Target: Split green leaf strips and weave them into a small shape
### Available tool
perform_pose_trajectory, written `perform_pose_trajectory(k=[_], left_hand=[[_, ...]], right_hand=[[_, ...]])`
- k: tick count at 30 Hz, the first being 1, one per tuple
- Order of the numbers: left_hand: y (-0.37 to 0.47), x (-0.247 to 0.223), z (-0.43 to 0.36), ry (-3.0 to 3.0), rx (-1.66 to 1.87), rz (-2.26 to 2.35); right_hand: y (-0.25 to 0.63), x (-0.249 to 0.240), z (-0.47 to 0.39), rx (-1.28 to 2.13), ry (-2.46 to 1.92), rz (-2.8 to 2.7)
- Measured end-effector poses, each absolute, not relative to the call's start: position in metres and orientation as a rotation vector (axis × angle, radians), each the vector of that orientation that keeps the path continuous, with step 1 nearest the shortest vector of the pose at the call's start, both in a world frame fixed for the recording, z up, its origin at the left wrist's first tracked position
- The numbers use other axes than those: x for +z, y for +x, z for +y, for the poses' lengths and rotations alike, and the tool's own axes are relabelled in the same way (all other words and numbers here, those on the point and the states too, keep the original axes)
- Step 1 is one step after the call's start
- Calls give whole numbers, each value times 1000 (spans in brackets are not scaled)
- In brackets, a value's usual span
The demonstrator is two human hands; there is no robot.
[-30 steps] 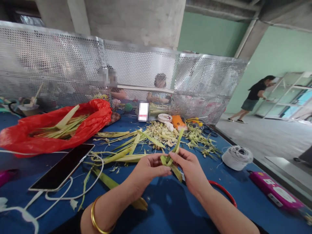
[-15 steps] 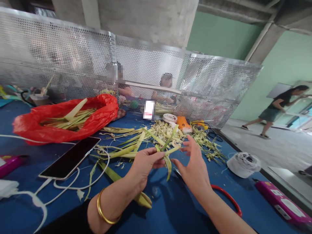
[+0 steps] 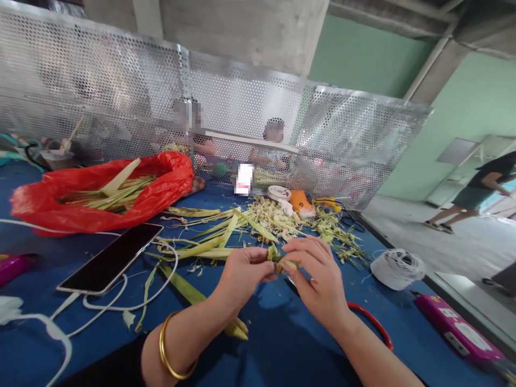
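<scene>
Between my two hands is a small bundle of green leaf strips (image 3: pixel 274 255), mostly covered by the fingers. My left hand (image 3: pixel 250 269), with a gold bangle on the wrist, pinches it from the left. The fingers of my right hand (image 3: pixel 312 269) are closed on its right side. Under the hands lies a tool with a red handle (image 3: pixel 373 321), its metal part mostly hidden. Long pale green leaves (image 3: pixel 205 248) and a heap of shredded pieces (image 3: pixel 274 215) lie behind the hands. A broad green leaf (image 3: pixel 183 285) passes under my left forearm.
A red bag (image 3: pixel 97 177) of leaves, a dark phone (image 3: pixel 115 258) and white cables are at left. White cord (image 3: pixel 397 269) and a purple box (image 3: pixel 457 325) sit at right. Behind a perforated metal screen (image 3: pixel 242 102) are people; another person (image 3: pixel 484 183) stands at far right.
My right hand has moved in and closed on the leaf strips, which earlier stuck out from my left hand. The person at far right has moved further right.
</scene>
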State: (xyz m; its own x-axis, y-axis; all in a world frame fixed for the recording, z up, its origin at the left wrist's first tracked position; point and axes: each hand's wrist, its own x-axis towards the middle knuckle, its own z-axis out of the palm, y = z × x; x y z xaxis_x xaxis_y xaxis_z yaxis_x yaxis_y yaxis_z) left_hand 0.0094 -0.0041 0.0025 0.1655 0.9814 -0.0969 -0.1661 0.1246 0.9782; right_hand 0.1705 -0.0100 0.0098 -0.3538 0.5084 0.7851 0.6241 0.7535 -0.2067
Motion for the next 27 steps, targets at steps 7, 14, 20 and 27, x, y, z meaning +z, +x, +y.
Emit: perform_pose_trajectory(k=[7,14,20,27], left_hand=[[13,4,-9,1166,1023,984],[14,6,-11,1130,1068,932],[18,8,-14,1169,1082,962],[14,5,-12,1037,1034,991]], right_hand=[[171,-3,-5,174,-1315,-1873],[168,-1,-6,268,-1417,-1810],[166,-3,-7,277,-1418,-1786],[166,-1,-7,249,-1316,-1740]])
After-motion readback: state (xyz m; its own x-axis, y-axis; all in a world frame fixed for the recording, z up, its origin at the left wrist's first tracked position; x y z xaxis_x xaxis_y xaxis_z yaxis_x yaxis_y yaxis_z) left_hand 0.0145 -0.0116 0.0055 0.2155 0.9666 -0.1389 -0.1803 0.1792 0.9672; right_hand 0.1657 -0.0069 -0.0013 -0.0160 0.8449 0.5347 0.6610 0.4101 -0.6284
